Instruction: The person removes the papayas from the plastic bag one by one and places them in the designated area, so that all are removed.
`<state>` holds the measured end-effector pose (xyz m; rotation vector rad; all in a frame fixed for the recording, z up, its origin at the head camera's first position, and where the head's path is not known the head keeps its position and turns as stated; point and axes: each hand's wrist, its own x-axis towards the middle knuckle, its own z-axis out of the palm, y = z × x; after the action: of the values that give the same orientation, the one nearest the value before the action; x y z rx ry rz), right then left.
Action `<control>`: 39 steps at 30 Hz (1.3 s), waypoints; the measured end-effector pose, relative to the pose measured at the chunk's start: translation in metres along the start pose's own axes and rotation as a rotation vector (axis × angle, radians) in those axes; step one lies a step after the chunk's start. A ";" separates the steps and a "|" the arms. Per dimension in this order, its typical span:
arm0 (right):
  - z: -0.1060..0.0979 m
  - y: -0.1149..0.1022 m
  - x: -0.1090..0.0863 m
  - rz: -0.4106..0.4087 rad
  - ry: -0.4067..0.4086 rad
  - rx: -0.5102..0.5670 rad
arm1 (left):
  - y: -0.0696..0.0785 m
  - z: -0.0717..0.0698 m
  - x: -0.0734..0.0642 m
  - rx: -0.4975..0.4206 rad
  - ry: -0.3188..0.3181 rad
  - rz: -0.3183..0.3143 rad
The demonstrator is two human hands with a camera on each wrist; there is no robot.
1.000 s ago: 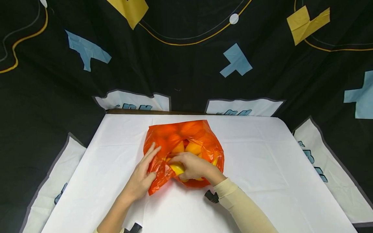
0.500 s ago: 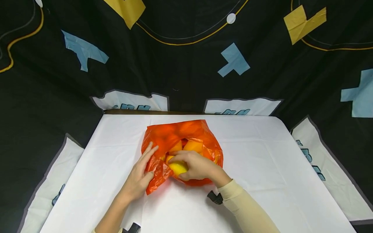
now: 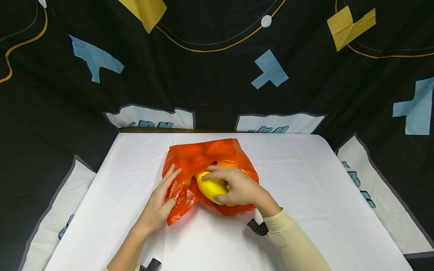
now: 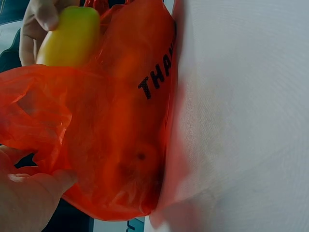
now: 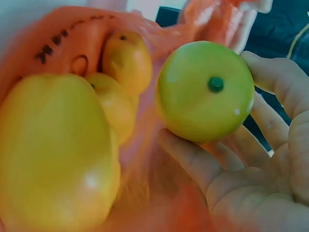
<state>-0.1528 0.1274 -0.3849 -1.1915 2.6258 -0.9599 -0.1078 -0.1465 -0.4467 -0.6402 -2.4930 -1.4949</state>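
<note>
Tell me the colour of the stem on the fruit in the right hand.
The stem is dark green, seen best in the right wrist view.

The bag (image 3: 184, 160) lies on the table (image 3: 305, 188); fruit (image 5: 53, 154) sits inside it.

I made out black capitals (image 4: 157, 76), "THAN", on the orange bag (image 3: 184, 160) the left hand (image 3: 158, 206) touched; the blue letters (image 3: 146, 124) on white panels (image 3: 152, 114) beyond it I couldn't read.
</note>
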 end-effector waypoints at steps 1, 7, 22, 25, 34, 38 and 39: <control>-0.003 0.000 -0.001 -0.006 0.016 0.019 | 0.000 0.000 0.000 -0.002 0.000 -0.003; -0.022 0.000 -0.010 -0.051 0.084 0.185 | 0.001 0.000 -0.001 -0.007 -0.003 -0.003; -0.071 -0.024 -0.036 -0.021 0.259 0.259 | 0.001 0.001 -0.001 -0.013 -0.008 -0.002; -0.077 -0.019 -0.041 -0.005 0.296 0.246 | 0.000 0.001 0.000 -0.014 -0.007 0.003; -0.092 0.004 -0.059 0.051 0.415 0.255 | 0.000 -0.001 0.000 -0.012 -0.001 0.011; -0.095 0.016 -0.067 0.102 0.460 0.275 | -0.001 -0.001 -0.001 -0.013 -0.003 0.009; -0.096 0.020 -0.069 0.118 0.470 0.283 | -0.002 -0.001 -0.001 -0.014 -0.005 0.010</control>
<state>-0.1507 0.2342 -0.3314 -0.8134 2.7111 -1.6912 -0.1074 -0.1481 -0.4480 -0.6576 -2.4813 -1.5107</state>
